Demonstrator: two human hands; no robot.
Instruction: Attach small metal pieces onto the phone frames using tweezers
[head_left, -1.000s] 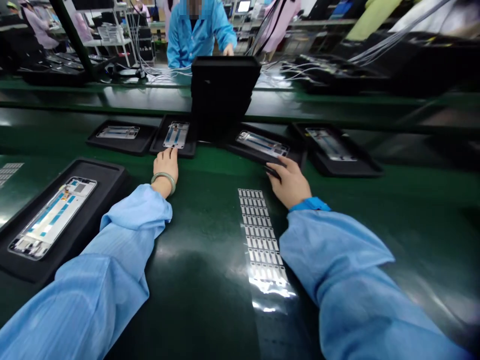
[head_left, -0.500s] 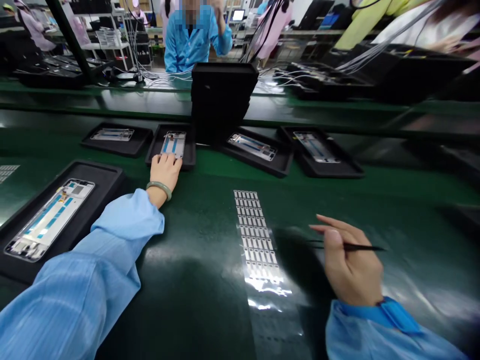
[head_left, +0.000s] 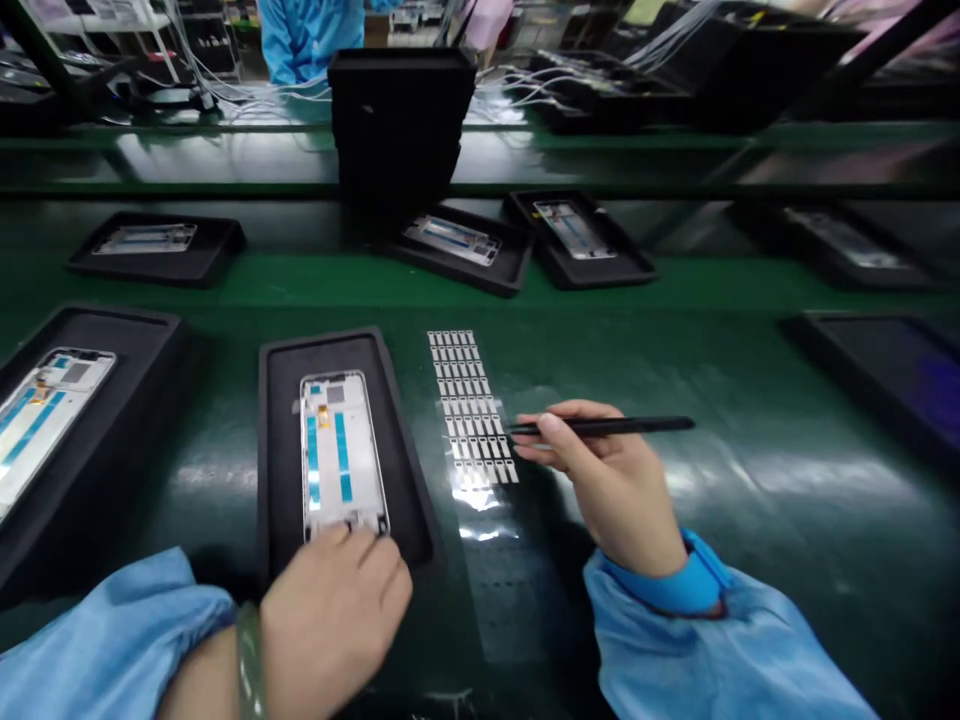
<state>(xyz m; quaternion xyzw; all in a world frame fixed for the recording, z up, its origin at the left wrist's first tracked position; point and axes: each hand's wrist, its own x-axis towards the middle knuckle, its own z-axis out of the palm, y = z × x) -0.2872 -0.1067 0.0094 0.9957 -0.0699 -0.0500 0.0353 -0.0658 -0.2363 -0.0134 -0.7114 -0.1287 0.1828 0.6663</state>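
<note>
Phone frame [head_left: 341, 450]: white, with two blue stripes and a small orange spot.
Tray [head_left: 322, 345]: black.
Sticker sheet [head_left: 471, 405]: shiny silver, with rows and rows of little gray squares.
Tweezers [head_left: 607, 426]: black.
Bench mat [head_left: 787, 600]: dark green and shiny.
Left sleeve [head_left: 112, 640]: light blue.
Right cuff [head_left: 675, 590]: brighter blue.
Bangle [head_left: 251, 665]: pale green.
</note>
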